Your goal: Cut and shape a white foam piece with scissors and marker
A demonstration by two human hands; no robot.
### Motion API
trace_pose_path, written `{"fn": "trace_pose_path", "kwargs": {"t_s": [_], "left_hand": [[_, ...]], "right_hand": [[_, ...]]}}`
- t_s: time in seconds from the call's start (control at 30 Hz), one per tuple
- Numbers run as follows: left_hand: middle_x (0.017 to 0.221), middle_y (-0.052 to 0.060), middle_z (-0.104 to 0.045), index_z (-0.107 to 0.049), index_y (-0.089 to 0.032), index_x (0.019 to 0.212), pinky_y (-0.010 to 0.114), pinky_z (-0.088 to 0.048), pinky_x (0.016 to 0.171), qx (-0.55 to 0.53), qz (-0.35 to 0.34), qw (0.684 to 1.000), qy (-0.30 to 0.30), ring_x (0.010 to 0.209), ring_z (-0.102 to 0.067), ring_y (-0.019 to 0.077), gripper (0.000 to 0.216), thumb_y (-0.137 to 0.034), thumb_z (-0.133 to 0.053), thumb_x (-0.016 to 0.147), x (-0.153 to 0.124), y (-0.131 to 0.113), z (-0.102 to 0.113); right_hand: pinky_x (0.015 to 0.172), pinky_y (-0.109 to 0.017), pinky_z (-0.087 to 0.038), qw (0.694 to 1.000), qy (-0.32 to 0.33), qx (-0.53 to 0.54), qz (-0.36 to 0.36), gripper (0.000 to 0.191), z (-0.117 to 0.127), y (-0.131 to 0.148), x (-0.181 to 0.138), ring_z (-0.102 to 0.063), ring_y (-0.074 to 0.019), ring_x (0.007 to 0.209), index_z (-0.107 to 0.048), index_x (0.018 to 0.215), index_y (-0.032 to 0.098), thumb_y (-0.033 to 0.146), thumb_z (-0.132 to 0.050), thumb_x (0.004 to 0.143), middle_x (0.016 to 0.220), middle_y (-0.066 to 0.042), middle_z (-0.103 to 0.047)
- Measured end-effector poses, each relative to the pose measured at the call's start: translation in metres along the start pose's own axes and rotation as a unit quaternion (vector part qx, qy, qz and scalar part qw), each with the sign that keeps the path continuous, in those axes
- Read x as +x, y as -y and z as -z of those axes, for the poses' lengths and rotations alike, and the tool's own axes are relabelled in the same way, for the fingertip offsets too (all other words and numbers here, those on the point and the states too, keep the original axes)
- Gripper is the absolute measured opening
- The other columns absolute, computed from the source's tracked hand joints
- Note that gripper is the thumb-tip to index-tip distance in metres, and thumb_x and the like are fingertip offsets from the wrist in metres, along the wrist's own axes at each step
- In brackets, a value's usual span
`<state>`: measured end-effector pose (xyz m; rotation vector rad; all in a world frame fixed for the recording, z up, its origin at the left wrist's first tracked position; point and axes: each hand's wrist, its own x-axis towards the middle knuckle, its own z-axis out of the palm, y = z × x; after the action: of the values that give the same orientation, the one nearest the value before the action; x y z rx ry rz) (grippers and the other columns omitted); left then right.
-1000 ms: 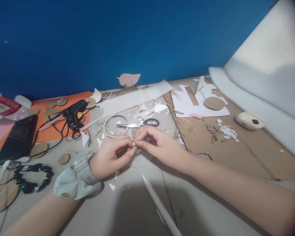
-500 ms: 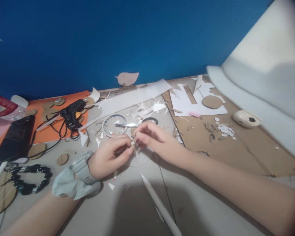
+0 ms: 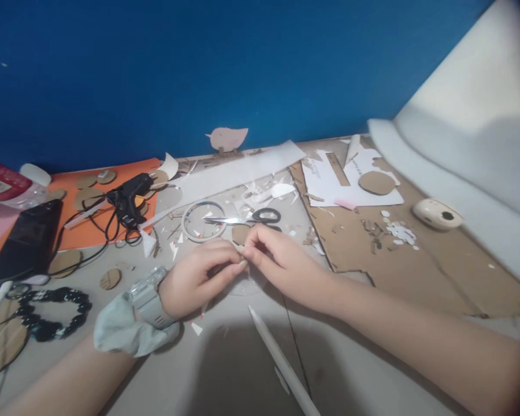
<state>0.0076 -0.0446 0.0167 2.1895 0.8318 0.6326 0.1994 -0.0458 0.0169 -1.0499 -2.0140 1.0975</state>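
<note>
Near the middle of the table, my left hand [image 3: 205,274] and my right hand [image 3: 279,257] meet at their fingertips. Both are closed in a pinch around something small; only a pale sliver shows between the fingers, too little to name. Just beyond them lie black-handled scissors [image 3: 265,216], their blades pointing left across a roll of tape [image 3: 184,224]. A small cardboard piece [image 3: 240,233] sits right behind my fingertips. Closer to me, a white stylus-like pen [image 3: 277,355] lies at a slant. My left wrist wears a watch [image 3: 149,297] and a pale scrunchie [image 3: 123,329].
On the left are a black glue gun [image 3: 130,199] on orange paper [image 3: 65,214], a phone [image 3: 23,242], a bottle [image 3: 11,182] and a beaded bracelet [image 3: 54,312]. Cardboard [image 3: 346,242] with paper discs [image 3: 401,233] and a white case [image 3: 437,214] lies right. A bird cutout [image 3: 228,138] stands behind.
My fingertips have come closer together and shifted slightly right, hiding more of the small piece between them. The scissors' handle shows more fully now. The view has shifted a little.
</note>
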Motion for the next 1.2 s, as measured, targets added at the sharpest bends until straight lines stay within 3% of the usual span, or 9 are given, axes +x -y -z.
{"fn": "trace_pose_path", "kwargs": {"t_s": [0.4, 0.5, 0.6, 0.77, 1.2], "left_hand": [[0.076, 0.002, -0.058, -0.058, -0.014, 0.078, 0.024, -0.041, 0.070, -0.077, 0.035, 0.996, 0.008, 0.074, -0.053, 0.0130, 0.019, -0.020, -0.047, 0.091, -0.0007, -0.0025, -0.0005], [0.073, 0.001, -0.055, -0.057, -0.015, 0.076, 0.025, -0.039, 0.069, -0.079, 0.046, 0.996, -0.007, 0.072, -0.051, 0.0131, 0.021, -0.021, -0.045, 0.092, -0.0004, -0.0015, 0.0006], [0.071, 0.001, -0.053, -0.055, -0.015, 0.075, 0.028, -0.037, 0.067, -0.056, 0.071, 0.995, -0.042, 0.070, -0.049, 0.0141, 0.023, -0.024, -0.042, 0.092, -0.0015, 0.0003, 0.0013], [0.068, -0.001, -0.045, -0.046, -0.018, 0.069, 0.027, -0.036, 0.066, -0.048, 0.038, 0.998, -0.028, 0.068, -0.044, 0.0134, 0.018, -0.018, -0.044, 0.087, -0.0029, -0.0015, 0.0017], [0.065, -0.002, -0.042, -0.040, -0.018, 0.064, 0.025, -0.034, 0.063, -0.047, 0.019, 0.998, 0.023, 0.064, -0.041, 0.0122, 0.017, -0.008, -0.047, 0.076, -0.0008, -0.0057, 0.0014]], "right_hand": [[0.064, -0.026, -0.035, 0.998, 0.046, -0.025, 0.036, 0.028, 0.0018, -0.0018, 0.0003, -0.046, -0.0129, 0.065, -0.043, 0.072, 0.019, 0.023, -0.036, 0.099, 0.069, 0.003, -0.046], [0.066, -0.027, -0.036, 0.999, -0.003, -0.037, 0.036, 0.027, 0.0035, -0.0029, -0.0007, -0.047, -0.0141, 0.069, -0.045, 0.080, 0.019, 0.020, -0.027, 0.101, 0.072, 0.001, -0.048], [0.070, -0.029, -0.037, 0.991, -0.036, -0.098, 0.087, 0.019, 0.0054, -0.0042, -0.0013, -0.047, -0.0161, 0.075, -0.045, 0.085, 0.018, 0.017, -0.032, 0.098, 0.080, -0.002, -0.050], [0.068, -0.031, -0.038, 0.968, 0.045, -0.180, 0.169, 0.018, 0.0031, -0.0045, 0.0000, -0.045, -0.0185, 0.074, -0.046, 0.079, 0.017, 0.015, -0.036, 0.093, 0.076, -0.004, -0.049], [0.062, -0.029, -0.039, 0.958, 0.099, -0.209, 0.167, 0.017, -0.0006, -0.0030, 0.0005, -0.047, -0.0174, 0.068, -0.049, 0.076, 0.015, 0.011, -0.038, 0.089, 0.071, -0.004, -0.051]]}}
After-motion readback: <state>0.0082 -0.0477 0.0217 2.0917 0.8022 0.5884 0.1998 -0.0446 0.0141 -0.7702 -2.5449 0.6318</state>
